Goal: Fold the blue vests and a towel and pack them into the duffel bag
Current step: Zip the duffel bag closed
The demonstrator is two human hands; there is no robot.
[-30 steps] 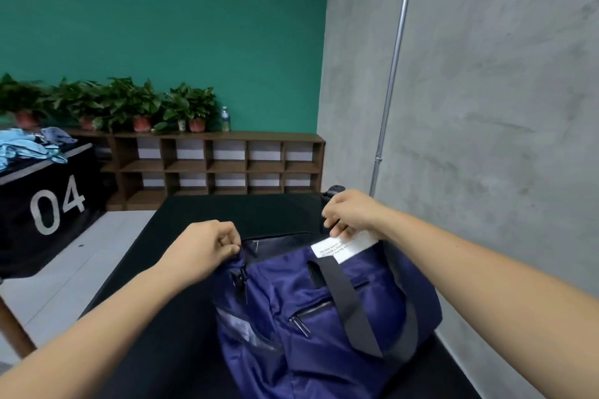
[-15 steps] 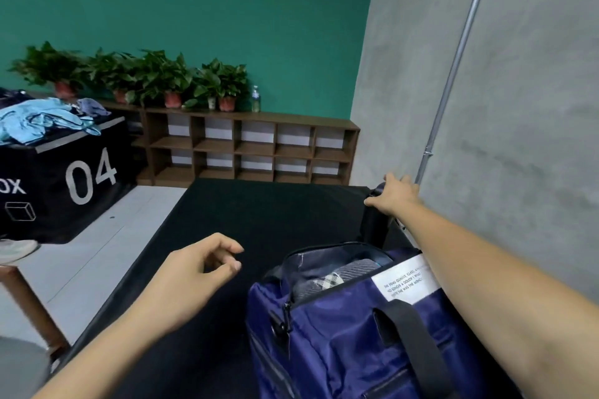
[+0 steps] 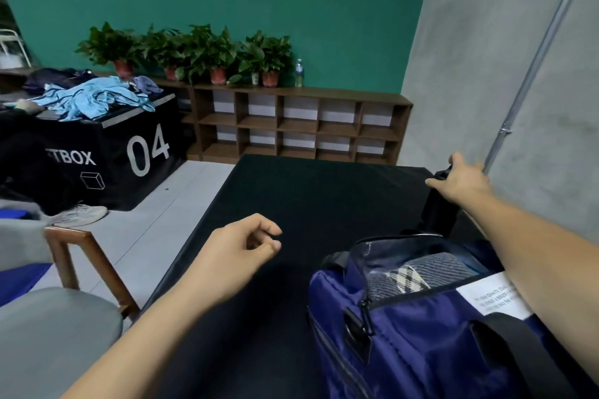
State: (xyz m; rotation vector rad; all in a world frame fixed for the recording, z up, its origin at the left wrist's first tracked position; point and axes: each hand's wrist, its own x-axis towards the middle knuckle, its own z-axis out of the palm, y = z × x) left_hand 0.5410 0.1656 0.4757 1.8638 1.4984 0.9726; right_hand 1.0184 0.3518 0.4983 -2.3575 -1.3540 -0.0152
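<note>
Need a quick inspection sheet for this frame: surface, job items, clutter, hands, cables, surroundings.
Surface: black tabletop, matte.
Job's things: duffel bag at near right, top open, folded striped cloth inside; blue vests heaped on the black box.
Clutter: shoe on the floor.
Grippers: left hand over the table, fingers loosely curled, holding nothing; right hand grips a black strap.
Cables: nothing seen.
Surroundings: wooden shelf, potted plants, wall pipe.
</note>
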